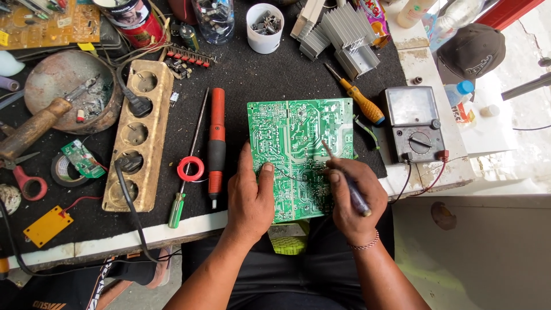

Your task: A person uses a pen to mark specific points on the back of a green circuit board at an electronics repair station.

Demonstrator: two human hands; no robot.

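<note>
A green circuit board (293, 138) lies solder side up on the black mat (252, 80), overhanging the bench's front edge. My left hand (251, 195) pins its lower left corner, thumb pressed on the board. My right hand (353, 198) is shut on a thin pen-like tool (344, 175) with a dark handle. Its metal tip touches the board's lower right area. A thin dark wire runs across the board between my two hands.
A red and black desoldering pump (216, 143), a red solder spool (190, 169) and a green-handled screwdriver (185, 178) lie left of the board. A wooden socket strip (139, 135) sits further left. An orange screwdriver (359, 97), an analogue multimeter (414, 123), heat sinks (344, 34) and a white cup (264, 27) stand right and behind.
</note>
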